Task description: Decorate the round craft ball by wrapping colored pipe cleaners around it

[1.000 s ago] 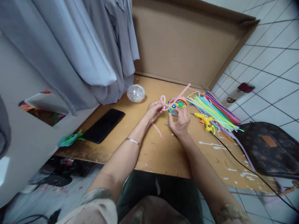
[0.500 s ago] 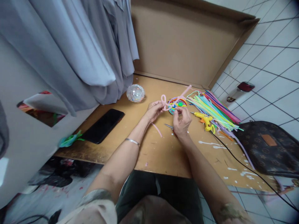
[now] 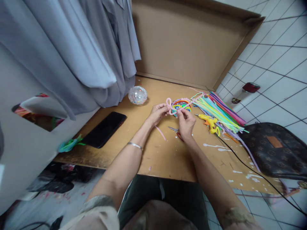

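Note:
A pink pipe cleaner (image 3: 169,101) is bent into loops between my two hands, above the wooden table. My left hand (image 3: 159,113) pinches it at the base of the loops, and its tail hangs below that palm. With thumb and fingertips, my right hand (image 3: 186,123) grips the same pipe cleaner; its long free end slants up to the right. Behind it lies a round container of colourful pieces (image 3: 184,103), partly covered by the pipe cleaner and my fingers. Small scissors (image 3: 177,131) rest on the table beside my right wrist, partly hidden.
A clear ball (image 3: 137,95) and a black phone (image 3: 105,129) lie to the left. On the right are a yellow glue gun (image 3: 209,123) with its black cord, a bundle of coloured pipe cleaners (image 3: 220,110) and a brown bag (image 3: 275,150). Cardboard (image 3: 192,44) stands behind.
My right hand has shifted slightly and now pinches the pipe cleaner near its loops. The free end has swung lower to the right. More of the scissors shows.

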A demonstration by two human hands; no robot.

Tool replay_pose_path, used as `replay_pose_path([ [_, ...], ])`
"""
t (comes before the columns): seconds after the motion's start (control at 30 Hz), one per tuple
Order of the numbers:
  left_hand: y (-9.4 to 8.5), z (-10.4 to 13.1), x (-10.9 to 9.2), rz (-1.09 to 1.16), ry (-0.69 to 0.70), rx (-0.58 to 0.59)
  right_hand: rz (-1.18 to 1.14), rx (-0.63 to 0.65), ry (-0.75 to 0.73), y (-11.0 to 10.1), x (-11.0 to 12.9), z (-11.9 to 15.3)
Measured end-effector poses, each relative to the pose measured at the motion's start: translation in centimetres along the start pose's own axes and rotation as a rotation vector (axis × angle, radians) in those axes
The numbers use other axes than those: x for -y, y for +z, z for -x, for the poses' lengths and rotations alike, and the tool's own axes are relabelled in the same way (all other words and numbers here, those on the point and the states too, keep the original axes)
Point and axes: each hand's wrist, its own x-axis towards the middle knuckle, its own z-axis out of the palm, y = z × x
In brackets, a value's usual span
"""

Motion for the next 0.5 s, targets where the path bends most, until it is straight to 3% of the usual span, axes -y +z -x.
replay_pose_path([
  [0.5, -0.02, 0.09, 0.36, 0.017, -0.025, 0.076, -0.043, 0.122, 0.131, -0.31, 0.32, -0.49],
])
